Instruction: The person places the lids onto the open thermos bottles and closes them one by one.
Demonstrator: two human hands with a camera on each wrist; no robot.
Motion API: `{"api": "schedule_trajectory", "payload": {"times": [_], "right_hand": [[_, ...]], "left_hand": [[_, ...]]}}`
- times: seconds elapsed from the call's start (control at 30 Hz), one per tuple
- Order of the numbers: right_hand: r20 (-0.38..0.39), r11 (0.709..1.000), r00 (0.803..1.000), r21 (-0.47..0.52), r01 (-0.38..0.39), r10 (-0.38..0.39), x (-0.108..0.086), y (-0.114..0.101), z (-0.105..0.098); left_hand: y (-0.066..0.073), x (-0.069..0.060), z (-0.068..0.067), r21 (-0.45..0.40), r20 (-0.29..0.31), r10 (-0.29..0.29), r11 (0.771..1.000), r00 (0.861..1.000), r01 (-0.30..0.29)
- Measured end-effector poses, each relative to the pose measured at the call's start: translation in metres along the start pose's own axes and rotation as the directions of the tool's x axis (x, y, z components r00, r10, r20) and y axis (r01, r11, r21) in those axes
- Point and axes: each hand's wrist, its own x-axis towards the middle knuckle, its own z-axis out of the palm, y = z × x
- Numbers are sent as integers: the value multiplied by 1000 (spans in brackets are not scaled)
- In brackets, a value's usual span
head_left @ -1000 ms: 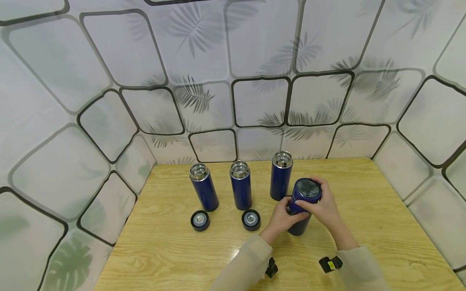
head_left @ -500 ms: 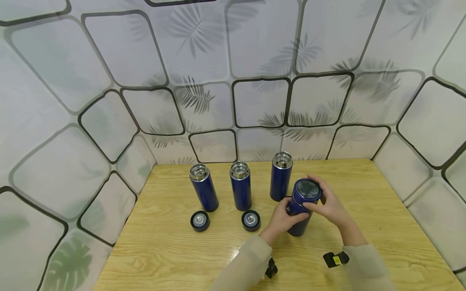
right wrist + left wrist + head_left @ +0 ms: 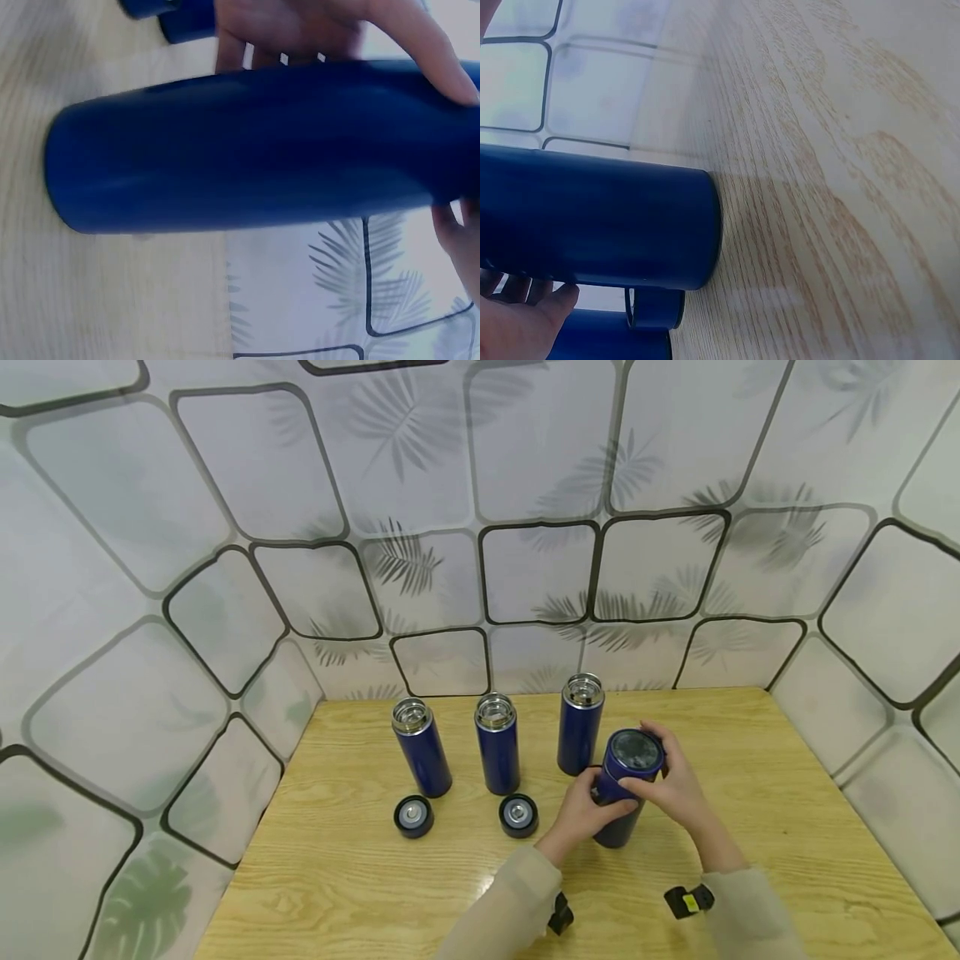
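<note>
A dark blue thermos bottle stands upright on the table at right centre in the head view, with its dark-topped lid on. My left hand grips the bottle's body from the left side. Higher up, my right hand holds the lid, thumb in front and fingers round the far right side. In the left wrist view the smooth bottle body reaches down to the wood, with left fingertips along it. The right wrist view has the left hand wrapped against the bottle and part of the right hand near its top.
Three lidless blue bottles stand behind and to the left: a left one, a middle one and one close behind the held bottle. Two upturned dark lids lie before them. Patterned walls border the wooden table.
My right hand has shifted slightly to the right and then partly back, its thumb sliding along the lid's front. My left hand and the bottle have stayed in place.
</note>
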Motion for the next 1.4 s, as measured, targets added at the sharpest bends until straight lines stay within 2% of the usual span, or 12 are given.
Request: {"api": "schedule_trajectory", "payload": {"times": [0.13, 0.27, 0.47, 0.6, 0.7, 0.77, 0.87, 0.93, 1.03, 1.13, 1.23, 1.4], "right_hand": [[153, 986, 985, 160, 54, -79, 4, 2, -10], [204, 986, 976, 161, 49, -81, 5, 3, -14], [33, 999, 999, 34, 5, -6, 0, 2, -4], [-110, 993, 991, -80, -83, 74, -3, -1, 8], [-154, 987, 984, -119, -110, 91, -4, -3, 13], [-145, 992, 988, -107, -64, 48, -4, -2, 12], [-75, 995, 992, 7, 104, -103, -2, 0, 8], [-8, 970, 977, 113, 214, -214, 1, 2, 3], [71, 942, 952, 184, 281, -298, 5, 2, -3], [84, 967, 966, 97, 235, -243, 6, 0, -6], [40, 987, 992, -105, 122, -118, 4, -2, -6], [-66, 953, 998, -302, 2, -23, 3, -3, 1]], "left_hand": [[-1, 1, 0, 2, -7, 8, 1000, 1000, -8], [0, 0, 0, 13, -8, 15, 1000, 1000, -15], [1, 0, 0, -4, 1, 8, 1000, 1000, -8], [0, 1, 0, -16, -3, 2, 1000, 1000, -2], [-1, 1, 0, -7, -6, 4, 1000, 1000, -4], [-1, 2, 0, -4, -6, 4, 1000, 1000, -4], [-1, 2, 0, -4, -1, -3, 1000, 1000, 3], [-1, 1, 0, 0, -3, -8, 1000, 1000, 8], [-1, 2, -1, 5, -4, -15, 1000, 1000, 15], [-2, 2, 0, 5, -3, -24, 1000, 1000, 24], [-3, 3, 1, 2, 4, -30, 1000, 1000, 30], [-4, 5, 2, 2, 3, -28, 1000, 1000, 28]]}}
